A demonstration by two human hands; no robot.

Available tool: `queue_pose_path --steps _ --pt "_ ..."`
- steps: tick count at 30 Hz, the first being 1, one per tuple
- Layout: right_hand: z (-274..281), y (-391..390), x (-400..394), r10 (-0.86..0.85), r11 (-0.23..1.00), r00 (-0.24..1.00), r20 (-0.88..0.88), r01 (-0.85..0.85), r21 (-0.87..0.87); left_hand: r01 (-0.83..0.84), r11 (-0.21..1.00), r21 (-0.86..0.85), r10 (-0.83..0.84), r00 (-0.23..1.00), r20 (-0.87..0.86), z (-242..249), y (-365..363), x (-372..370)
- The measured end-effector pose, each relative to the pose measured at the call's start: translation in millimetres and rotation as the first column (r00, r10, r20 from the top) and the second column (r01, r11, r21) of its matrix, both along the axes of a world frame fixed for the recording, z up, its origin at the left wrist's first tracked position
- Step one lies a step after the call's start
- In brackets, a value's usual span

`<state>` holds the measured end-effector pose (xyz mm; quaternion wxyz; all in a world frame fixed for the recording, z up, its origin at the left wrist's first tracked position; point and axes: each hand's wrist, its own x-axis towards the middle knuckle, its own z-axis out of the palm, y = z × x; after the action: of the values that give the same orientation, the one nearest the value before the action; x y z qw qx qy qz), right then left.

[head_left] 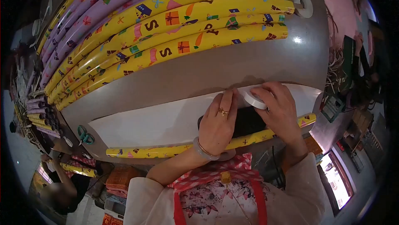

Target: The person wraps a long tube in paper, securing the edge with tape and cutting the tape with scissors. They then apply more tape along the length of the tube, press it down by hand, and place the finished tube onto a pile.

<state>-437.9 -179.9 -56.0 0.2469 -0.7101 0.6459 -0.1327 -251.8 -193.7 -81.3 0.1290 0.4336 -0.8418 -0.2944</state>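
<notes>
A white paper sheet (pixel 166 117) lies across the table in front of me, its near edge rolled into a yellow printed tube (pixel 141 152). My left hand (pixel 218 121), with a ring and a bangle, rests on the sheet, fingers stretched toward its far edge. Close beside it, my right hand (pixel 276 106) grips a roll of white tape (pixel 254 100) between thumb and fingers. Under and between the hands sits a black object (pixel 249 123), partly covered by them; its kind does not show.
Several yellow wrapping paper rolls (pixel 174 48) and purple rolls (pixel 99 8) lie along the table's far side. Another tape roll (pixel 303 4) is at their right end. Green-handled scissors (pixel 85 134) lie at the left edge. Another person (pixel 62 183) works at lower left.
</notes>
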Motion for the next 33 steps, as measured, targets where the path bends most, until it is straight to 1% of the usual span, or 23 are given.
queue_pose_path --steps 3,5,15,17,20,24,26,27,29,30,32,33 --pt "4 0 -4 0.006 1.000 1.000 0.002 -0.007 0.019 -0.019 1.000 -0.020 0.019 1.000 0.003 1 1 -3" --pt "6 1 -6 -0.004 0.998 1.000 -0.012 0.005 0.067 -0.017 1.000 -0.025 0.017 1.000 0.018 -1 2 -2" --pt "14 2 -19 -0.035 0.994 0.999 0.012 0.033 0.108 0.005 1.000 -0.017 -0.004 0.998 0.058 4 1 -3" --pt "17 4 -22 -0.060 0.984 0.998 -0.029 0.064 0.168 0.006 0.999 -0.039 -0.004 0.998 0.069 2 2 -2" --pt "17 8 -31 -0.070 0.985 0.997 -0.043 0.076 0.154 0.008 1.000 -0.010 -0.007 0.997 0.071 4 0 -3" --pt "19 10 -44 -0.085 0.983 0.995 -0.050 0.092 0.156 0.015 1.000 -0.026 -0.013 0.997 0.079 3 1 -3" --pt "19 10 -50 -0.109 0.973 0.994 0.011 0.105 0.204 0.005 0.999 -0.033 -0.002 0.996 0.090 2 2 -3" --pt "19 12 -52 -0.112 0.973 0.994 0.010 0.108 0.203 0.008 0.999 -0.034 -0.005 0.996 0.088 2 2 -3" --pt "17 15 -55 -0.231 0.956 0.971 0.056 0.216 0.199 0.008 0.999 -0.040 -0.005 0.996 0.084 2 2 -3" --pt "16 16 -55 -0.233 0.955 0.971 0.054 0.218 0.198 0.011 0.999 -0.040 -0.007 0.997 0.082 2 1 -3" --pt "14 17 -56 -0.277 0.956 0.946 0.168 0.253 0.150 0.015 0.999 -0.029 -0.012 0.997 0.081 3 0 -3" --pt "14 17 -55 -0.279 0.955 0.946 0.168 0.255 0.151 0.017 0.999 -0.028 -0.014 0.997 0.081 4 0 -3"
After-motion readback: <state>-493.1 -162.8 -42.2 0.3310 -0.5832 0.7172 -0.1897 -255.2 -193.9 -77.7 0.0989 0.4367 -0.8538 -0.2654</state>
